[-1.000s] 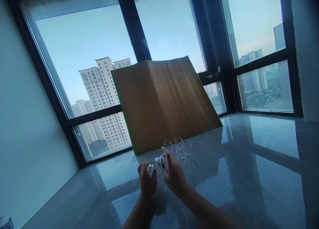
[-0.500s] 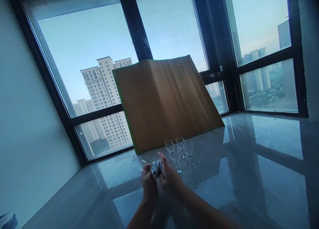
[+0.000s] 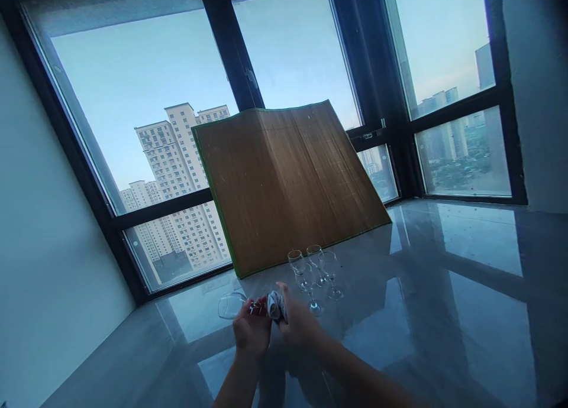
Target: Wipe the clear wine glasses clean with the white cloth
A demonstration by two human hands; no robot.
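A clear wine glass (image 3: 231, 306) lies sideways in my left hand (image 3: 252, 330), its bowl pointing left and its stem between my fingers. My right hand (image 3: 300, 320) is closed round a light grey cloth (image 3: 276, 306). The cloth is bunched at the foot end of that glass, so the foot is hidden. Just beyond my right hand, several similar stemmed glasses (image 3: 329, 269) stand upright in a close group on the glossy grey floor (image 3: 377, 331).
A brown woven mat (image 3: 293, 183) with green edging leans against the dark window frame (image 3: 177, 206) behind the glasses. A pale wall (image 3: 53, 266) rises on the left. The floor reflects the windows.
My left hand and the glass have shifted left, showing more of the stem between the hands. The cloth is still in my right hand. The view has turned slightly right.
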